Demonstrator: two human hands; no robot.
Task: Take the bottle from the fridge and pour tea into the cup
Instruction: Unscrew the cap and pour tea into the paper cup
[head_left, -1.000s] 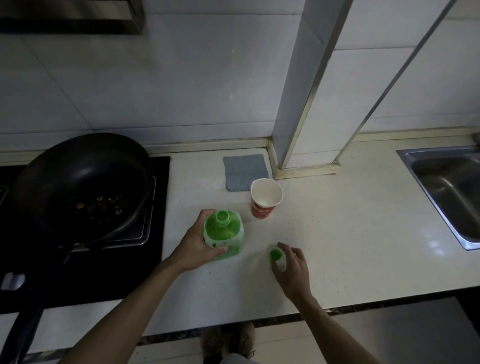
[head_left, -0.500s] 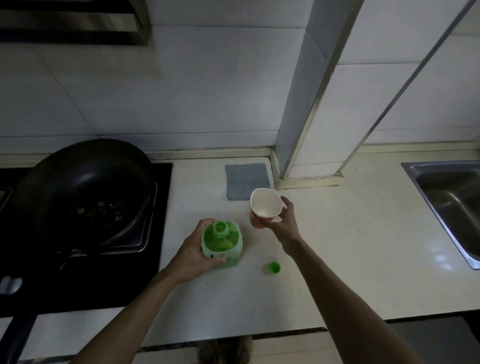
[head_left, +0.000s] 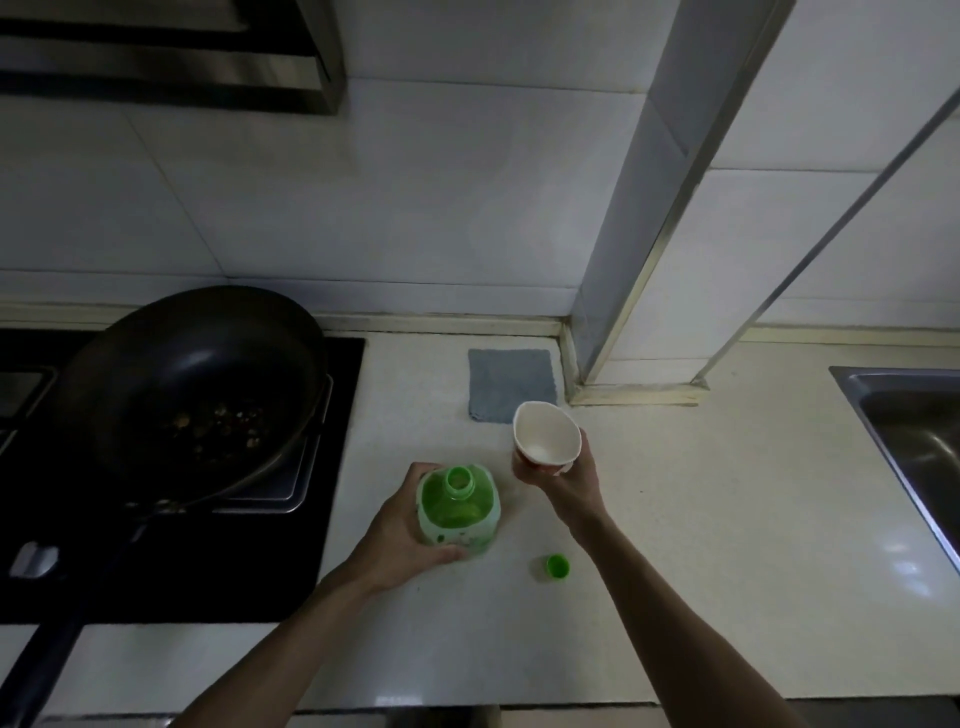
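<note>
A green tea bottle (head_left: 460, 512) stands upright and uncapped on the white counter (head_left: 701, 519). My left hand (head_left: 400, 530) grips its left side. To its right, my right hand (head_left: 569, 480) holds a paper cup (head_left: 545, 434), white inside and red outside, tilted toward the bottle and lifted a little off the counter. The cup looks empty. The green cap (head_left: 557, 565) lies on the counter in front of the cup, apart from both hands.
A black wok (head_left: 192, 384) with food scraps sits on the dark stove (head_left: 337, 467) at the left, its handle pointing toward me. A grey cloth (head_left: 506, 376) lies behind the cup. A tiled pillar (head_left: 634, 234) rises behind it. A steel sink (head_left: 914, 431) is at the right edge.
My right hand left the cap on the counter, reached to the cup, gripped it and raised it, tilting it toward the bottle. My left hand stayed on the bottle.
</note>
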